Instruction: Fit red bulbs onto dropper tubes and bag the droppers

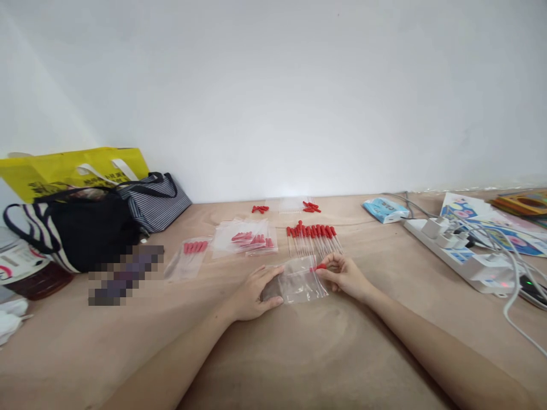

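A clear plastic bag [302,283] lies flat on the table between my hands. My left hand [253,293] holds it by the left side, thumb and forefinger on its edges. At the bag's upper right, my right hand [342,276] pinches a dropper [321,266] by its red bulb; the dropper's tube is hard to make out against the plastic. Just beyond lies a row of several red-bulbed droppers [315,232], thin clear tubes pointing toward me. Packed bags [222,236] with red bulbs showing are piled to the left, beside another bag [190,265] of droppers.
Loose red bulbs [260,209] lie near the wall, with more red bulbs [311,206] to their right. A white power strip [465,262] with cables and a blue packet [385,210] are at right. Black bag [94,228], striped bag [156,199] and yellow bag [98,162] stand left.
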A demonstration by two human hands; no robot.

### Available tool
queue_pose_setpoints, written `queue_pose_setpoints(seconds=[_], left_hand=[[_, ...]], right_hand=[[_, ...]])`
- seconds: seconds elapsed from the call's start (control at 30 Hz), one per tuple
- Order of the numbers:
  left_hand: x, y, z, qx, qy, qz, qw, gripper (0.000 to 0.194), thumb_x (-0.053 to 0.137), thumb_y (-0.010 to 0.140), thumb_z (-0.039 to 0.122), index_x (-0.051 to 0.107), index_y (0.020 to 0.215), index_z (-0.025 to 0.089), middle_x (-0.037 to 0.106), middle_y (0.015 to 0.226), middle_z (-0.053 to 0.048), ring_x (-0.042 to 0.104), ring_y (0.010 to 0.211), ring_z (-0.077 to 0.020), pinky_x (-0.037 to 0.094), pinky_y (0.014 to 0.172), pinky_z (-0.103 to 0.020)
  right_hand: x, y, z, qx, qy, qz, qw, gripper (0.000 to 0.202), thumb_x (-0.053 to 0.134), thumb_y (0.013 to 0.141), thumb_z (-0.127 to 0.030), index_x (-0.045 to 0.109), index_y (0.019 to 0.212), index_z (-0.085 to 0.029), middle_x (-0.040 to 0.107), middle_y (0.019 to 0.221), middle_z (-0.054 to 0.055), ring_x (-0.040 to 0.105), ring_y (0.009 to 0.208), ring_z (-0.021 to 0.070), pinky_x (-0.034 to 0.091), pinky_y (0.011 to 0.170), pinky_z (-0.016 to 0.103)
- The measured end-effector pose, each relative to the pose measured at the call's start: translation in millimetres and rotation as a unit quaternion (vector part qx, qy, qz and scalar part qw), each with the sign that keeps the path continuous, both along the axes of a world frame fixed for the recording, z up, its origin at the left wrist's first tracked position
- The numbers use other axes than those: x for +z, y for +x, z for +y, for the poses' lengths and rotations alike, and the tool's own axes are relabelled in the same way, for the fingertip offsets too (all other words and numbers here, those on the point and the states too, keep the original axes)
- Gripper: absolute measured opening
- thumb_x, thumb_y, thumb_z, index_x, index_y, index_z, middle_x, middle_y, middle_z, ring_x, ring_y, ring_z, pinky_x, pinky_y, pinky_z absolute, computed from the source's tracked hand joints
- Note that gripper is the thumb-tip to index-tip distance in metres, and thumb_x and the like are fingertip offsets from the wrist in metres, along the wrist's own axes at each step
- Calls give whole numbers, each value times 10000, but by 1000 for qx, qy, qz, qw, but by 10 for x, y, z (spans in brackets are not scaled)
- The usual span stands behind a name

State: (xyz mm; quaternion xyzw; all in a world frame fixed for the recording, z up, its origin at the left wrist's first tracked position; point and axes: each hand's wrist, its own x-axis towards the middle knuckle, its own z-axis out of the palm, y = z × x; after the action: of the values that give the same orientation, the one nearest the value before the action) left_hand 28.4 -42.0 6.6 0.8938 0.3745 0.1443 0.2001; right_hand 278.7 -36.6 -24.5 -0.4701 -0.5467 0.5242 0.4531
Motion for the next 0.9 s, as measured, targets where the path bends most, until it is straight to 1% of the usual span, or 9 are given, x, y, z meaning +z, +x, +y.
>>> queue_pose_setpoints(seconds=[0.13,0.23,0.4,0.5,0.67,0.7,0.77,0.8,0.9], left_hand=[[-6,-1,5,1,-3,-2,1000,542,523,772,344,338,1268,229,421,1301,-65,371,1191,-234,250,1017,-440],[-15,1,6,10,-3,2,1000,536,525,769,355,358,1259,220,431,1293,-71,372,1193,-237,252,1016,-444],[-22,6,2,18,6,6,1000,535,542,755,363,387,1244,210,463,1267,-74,383,1189,-235,250,1021,-443],[-23,9,4,17,12,-2,1000,512,540,757,362,404,1235,237,481,1255,-54,384,1190,-234,249,1021,-443],[-27,9,26,-3,1,-6,1000,449,535,765,354,464,1189,226,497,1240,-53,388,1190,-219,232,1032,-443],[-27,7,31,-6,-3,-5,1000,439,534,766,356,474,1181,224,496,1242,-54,386,1192,-217,228,1033,-445],[-25,0,36,-7,-7,0,1000,434,532,768,361,480,1177,223,486,1251,-58,379,1198,-216,223,1035,-450],[-25,-4,38,-7,-8,3,1000,437,530,769,365,478,1180,223,479,1258,-61,375,1201,-216,221,1035,-452],[-27,-17,39,-7,-10,12,1000,449,525,773,377,470,1190,220,464,1271,-65,364,1208,-215,220,1036,-452]], right_hand=[[-48,49,40,13,2,-56,998,316,671,588,-420,497,684,-173,520,522,-60,373,334,32,291,263,146],[-72,79,51,40,18,-100,994,276,635,633,-419,569,724,-167,526,538,-45,384,351,40,313,283,158],[-32,58,23,90,160,-195,964,170,583,716,-330,676,737,-190,595,875,51,550,688,121,465,571,246],[-1,28,6,94,198,-231,948,162,562,740,-317,689,728,-216,586,814,43,546,727,133,456,650,269],[15,106,122,134,184,-225,948,254,513,759,-365,664,653,-191,591,686,17,534,634,120,441,584,243],[19,136,183,113,169,-229,952,267,510,753,-376,653,640,-181,596,652,10,529,596,116,434,556,236],[33,182,340,22,142,-262,954,272,510,734,-386,637,631,-169,599,597,0,521,545,115,415,514,227],[45,189,429,-47,131,-292,946,274,511,724,-390,629,618,-166,593,572,-3,520,531,117,407,505,226],[105,121,702,-144,111,-335,925,269,505,714,-397,630,645,-169,600,579,11,539,553,140,393,516,240]])
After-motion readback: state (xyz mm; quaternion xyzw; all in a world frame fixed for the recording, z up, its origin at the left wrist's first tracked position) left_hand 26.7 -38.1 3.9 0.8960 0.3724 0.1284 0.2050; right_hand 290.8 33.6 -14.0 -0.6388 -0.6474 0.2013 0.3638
